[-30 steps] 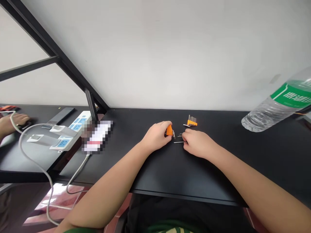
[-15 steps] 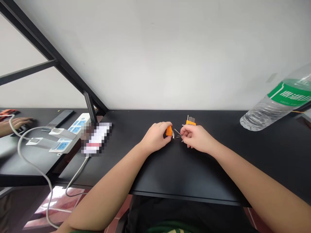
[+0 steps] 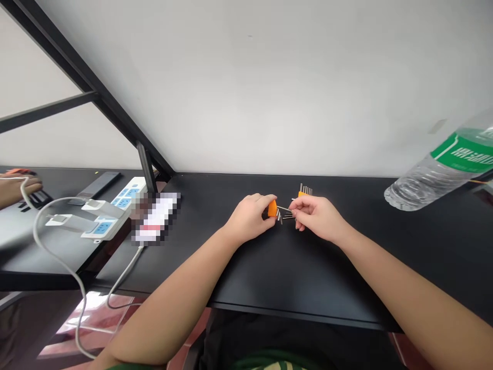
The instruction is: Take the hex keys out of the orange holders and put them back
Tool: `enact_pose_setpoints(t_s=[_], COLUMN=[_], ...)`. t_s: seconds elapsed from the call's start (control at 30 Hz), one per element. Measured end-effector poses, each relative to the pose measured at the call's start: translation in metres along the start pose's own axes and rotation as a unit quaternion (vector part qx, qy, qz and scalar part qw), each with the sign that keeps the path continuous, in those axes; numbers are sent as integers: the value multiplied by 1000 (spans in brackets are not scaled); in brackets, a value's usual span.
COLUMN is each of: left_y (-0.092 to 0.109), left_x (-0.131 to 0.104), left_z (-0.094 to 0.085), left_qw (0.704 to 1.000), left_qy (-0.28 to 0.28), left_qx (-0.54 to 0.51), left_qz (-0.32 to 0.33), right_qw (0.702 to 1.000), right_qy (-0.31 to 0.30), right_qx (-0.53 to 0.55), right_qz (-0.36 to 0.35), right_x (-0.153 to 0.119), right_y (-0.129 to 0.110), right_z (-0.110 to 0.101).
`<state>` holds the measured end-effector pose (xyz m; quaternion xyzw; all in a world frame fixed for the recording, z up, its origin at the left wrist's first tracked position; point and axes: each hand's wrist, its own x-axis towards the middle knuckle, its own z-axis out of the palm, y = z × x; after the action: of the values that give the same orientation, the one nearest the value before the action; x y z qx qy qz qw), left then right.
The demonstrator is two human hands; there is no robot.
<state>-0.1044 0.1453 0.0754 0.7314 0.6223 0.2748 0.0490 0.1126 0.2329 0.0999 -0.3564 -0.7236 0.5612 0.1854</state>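
Observation:
My left hand (image 3: 250, 218) is closed on a small orange holder (image 3: 272, 208), pinched between thumb and fingers. Between the thumb and fingers of my right hand (image 3: 314, 217) is a thin metal key (image 3: 284, 208), whose free end reaches the holder's right side. Several short metal keys (image 3: 281, 218) lie or stick out just beside the holder, and more are partly under my right fingers. Behind my right hand is a second orange holder (image 3: 304, 193) with a row of metal keys upright in it, its lower part hidden.
A water bottle (image 3: 435, 172) leans at the right. To the left are a blurred-out phone (image 3: 157, 218), a white power strip (image 3: 119, 205) with cables, a dark phone (image 3: 98, 186), and another person's hand (image 3: 21, 190). A black frame (image 3: 146, 167) divides the desks.
My right hand has brought the metal key up to the orange holder in my left hand. The other person's hand has moved left. The whole view has shifted slightly.

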Motion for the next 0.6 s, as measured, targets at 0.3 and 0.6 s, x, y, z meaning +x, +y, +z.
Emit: enact_pose_setpoints(t_s=[0.3, 0.6], left_y=[1, 3], left_x=[0, 0], left_z=[0, 1], left_qw=[1000, 998], left_qy=[-5, -26], left_qx=[15, 48], left_qz=[-2, 25], right_qw=[1000, 995], right_qy=[15, -8], right_qx=[3, 84], right_qz=[-6, 44], right_x=[-2, 0], right_y=[0, -2], right_z=[-2, -4])
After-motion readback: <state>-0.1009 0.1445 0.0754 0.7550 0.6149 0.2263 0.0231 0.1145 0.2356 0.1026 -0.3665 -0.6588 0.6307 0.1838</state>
